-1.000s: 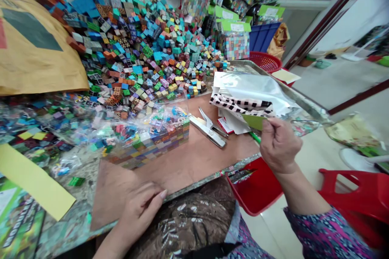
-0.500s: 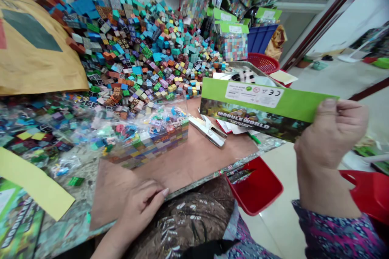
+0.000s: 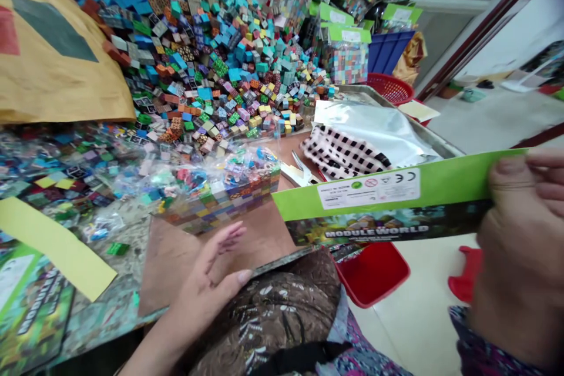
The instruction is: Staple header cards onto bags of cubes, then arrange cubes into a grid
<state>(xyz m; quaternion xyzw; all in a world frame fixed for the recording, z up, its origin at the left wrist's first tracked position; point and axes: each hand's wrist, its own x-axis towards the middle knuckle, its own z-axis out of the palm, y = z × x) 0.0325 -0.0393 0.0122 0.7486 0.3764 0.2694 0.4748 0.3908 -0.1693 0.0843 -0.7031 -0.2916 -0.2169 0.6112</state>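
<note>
The left hand (image 3: 211,273), curled 0.5 seconds earlier, had opened at the brown board (image 3: 170,273), empty, its thumb spread from the fingers. To its right, the green-topped card (image 3: 388,214) had dropped lower, its left end over the board; that seemed to bring it within both hands' reach. Behind it, the checkered cloth (image 3: 343,151), mostly hidden earlier, showed. The right hand (image 3: 524,235) gripped the card's right end.

I am gripping a green-topped card (image 3: 385,204) by one end in my right hand (image 3: 524,211) and holding my left hand (image 3: 211,273) open over a brown board (image 3: 268,228). Colourful blocks (image 3: 224,64) are lying heaped beyond; a checked cloth (image 3: 343,153) is lying behind the card.
</note>
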